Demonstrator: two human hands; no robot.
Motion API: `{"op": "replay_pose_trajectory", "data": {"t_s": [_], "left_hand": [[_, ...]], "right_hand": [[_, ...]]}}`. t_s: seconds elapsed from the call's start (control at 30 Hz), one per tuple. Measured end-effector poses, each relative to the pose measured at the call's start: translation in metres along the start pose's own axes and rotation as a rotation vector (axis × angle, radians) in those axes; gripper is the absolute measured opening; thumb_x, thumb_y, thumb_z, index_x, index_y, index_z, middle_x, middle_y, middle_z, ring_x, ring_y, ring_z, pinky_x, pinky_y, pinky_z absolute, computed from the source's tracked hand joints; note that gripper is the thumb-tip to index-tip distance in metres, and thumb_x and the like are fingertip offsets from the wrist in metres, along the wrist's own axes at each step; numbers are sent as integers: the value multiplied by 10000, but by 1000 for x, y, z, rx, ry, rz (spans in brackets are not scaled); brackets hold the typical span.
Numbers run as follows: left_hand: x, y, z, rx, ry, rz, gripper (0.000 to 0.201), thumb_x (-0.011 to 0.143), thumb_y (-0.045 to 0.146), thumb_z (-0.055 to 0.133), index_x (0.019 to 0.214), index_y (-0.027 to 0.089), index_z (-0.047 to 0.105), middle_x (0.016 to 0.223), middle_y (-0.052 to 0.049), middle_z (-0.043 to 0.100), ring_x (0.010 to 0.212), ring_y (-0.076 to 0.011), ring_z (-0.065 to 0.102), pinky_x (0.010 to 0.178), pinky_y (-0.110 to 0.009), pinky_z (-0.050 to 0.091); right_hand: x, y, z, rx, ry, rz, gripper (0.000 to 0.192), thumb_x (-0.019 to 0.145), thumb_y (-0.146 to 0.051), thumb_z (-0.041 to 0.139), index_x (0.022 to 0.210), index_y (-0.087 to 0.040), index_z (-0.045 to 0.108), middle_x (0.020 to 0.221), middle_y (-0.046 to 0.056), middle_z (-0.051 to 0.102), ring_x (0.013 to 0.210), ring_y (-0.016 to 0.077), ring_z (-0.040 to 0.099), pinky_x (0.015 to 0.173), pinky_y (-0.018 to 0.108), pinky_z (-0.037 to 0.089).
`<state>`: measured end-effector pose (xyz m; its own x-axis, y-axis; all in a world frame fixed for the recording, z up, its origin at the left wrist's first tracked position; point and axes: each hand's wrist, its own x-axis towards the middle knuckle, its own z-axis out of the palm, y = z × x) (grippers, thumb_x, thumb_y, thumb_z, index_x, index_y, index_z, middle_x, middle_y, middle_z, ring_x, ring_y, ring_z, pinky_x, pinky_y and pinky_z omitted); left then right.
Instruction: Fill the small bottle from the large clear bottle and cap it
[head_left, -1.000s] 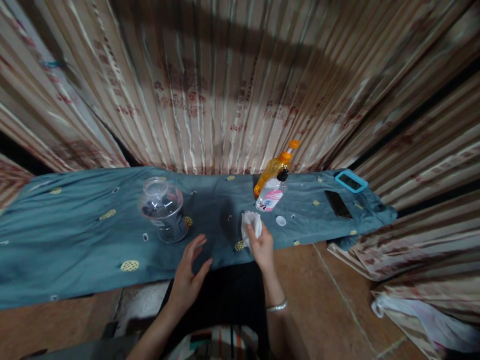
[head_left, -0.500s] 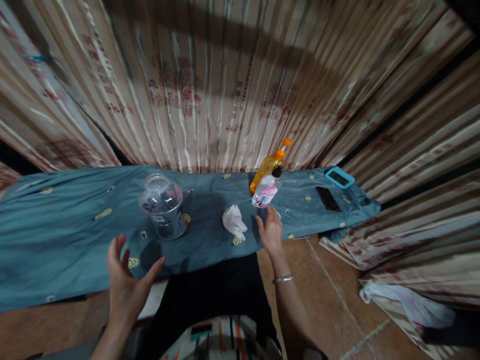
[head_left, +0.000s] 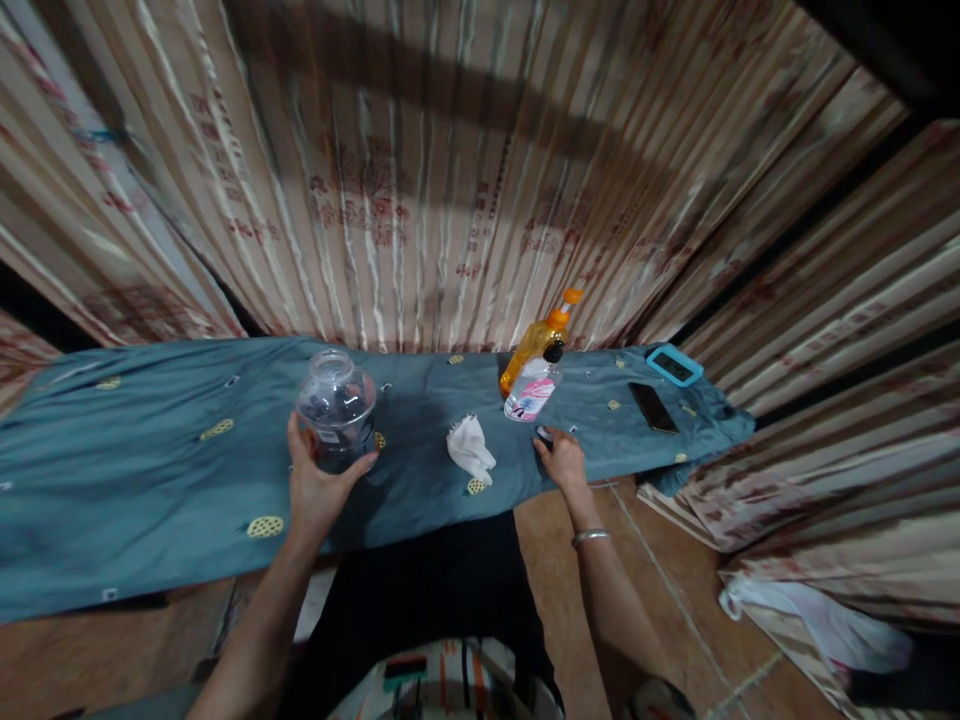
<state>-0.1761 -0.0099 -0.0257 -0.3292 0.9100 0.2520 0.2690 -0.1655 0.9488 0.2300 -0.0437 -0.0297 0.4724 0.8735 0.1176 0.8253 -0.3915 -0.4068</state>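
Note:
A clear glass jar (head_left: 336,400) with a narrow neck stands on the blue-green cloth (head_left: 150,470) that covers a low bench. My left hand (head_left: 319,485) wraps around the jar's near side, thumb to the left and fingers to the right. My right hand (head_left: 562,463) rests at the cloth's front edge, fingers curled on a small cap (head_left: 543,434) that shows only at my fingertips. Between the hands lies a crumpled white tissue (head_left: 471,450), touched by neither. Behind the right hand lean an orange pump bottle (head_left: 534,345) and a clear bottle with a pink label (head_left: 531,393).
A dark phone (head_left: 649,407) and a device in a teal case (head_left: 675,366) lie at the cloth's right end. Striped curtains (head_left: 420,200) hang close behind and to the right. A white plastic bag (head_left: 817,615) lies on the tiled floor at lower right.
My right hand let go of the tissue and moved right onto the small cap. My left hand swung out to the left, then forward onto the jar.

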Motion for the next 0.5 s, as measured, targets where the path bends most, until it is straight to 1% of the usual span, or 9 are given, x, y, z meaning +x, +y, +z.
{"op": "replay_pose_trajectory", "data": {"t_s": [0.07,0.13,0.2,0.27,0.37,0.43,0.5], "left_hand": [[1,0,3,2,19,7,1288,623,373,1004,1704,239,318,1664,-205,585,1516,-387,627,1291,-579,504],[3,-1,6,18,40,-4,1177,638,379,989,1650,231,407,1621,-179,620,1463,-369,664,1273,-564,523],[6,-3,7,51,55,-25,1045,655,387,970,1570,216,496,1518,-149,686,1395,-349,703,1249,-551,546],[8,-3,9,78,57,-36,933,661,403,953,1483,194,563,1419,-137,725,1337,-350,727,1215,-551,570],[4,0,12,67,27,-21,847,649,437,937,1385,175,609,1361,-142,733,1311,-370,735,1190,-565,583],[-4,3,15,37,-22,-4,853,641,460,925,1381,183,605,1375,-145,732,1325,-381,728,1203,-579,568],[-15,7,18,12,-63,-3,877,637,495,916,1394,189,597,1373,-149,736,1330,-389,724,1200,-591,565]], "right_hand": [[2,-4,-5,23,-13,26,427,1068,-426,770,1426,-210,682,1452,116,700,1228,296,737,1024,527,644],[1,-8,-11,57,-18,57,428,1069,-428,769,1427,-210,681,1451,116,700,1225,295,737,1022,526,645],[-3,-14,-16,106,-25,77,427,1070,-430,768,1426,-211,681,1446,115,702,1218,293,740,1017,522,647],[-11,-25,-22,175,-41,65,422,1070,-432,768,1420,-211,684,1432,115,707,1208,293,743,1005,514,650],[-29,-52,-30,314,-92,-37,406,1074,-439,762,1396,-202,694,1387,101,726,1156,279,757,977,494,660],[-41,-77,-35,418,-139,-165,395,1083,-433,752,1400,-204,692,1364,100,736,1125,261,766,967,483,664],[-48,-103,-43,490,-179,-303,373,1088,-427,747,1386,-206,704,1365,99,743,1142,263,767,994,494,657]]}}
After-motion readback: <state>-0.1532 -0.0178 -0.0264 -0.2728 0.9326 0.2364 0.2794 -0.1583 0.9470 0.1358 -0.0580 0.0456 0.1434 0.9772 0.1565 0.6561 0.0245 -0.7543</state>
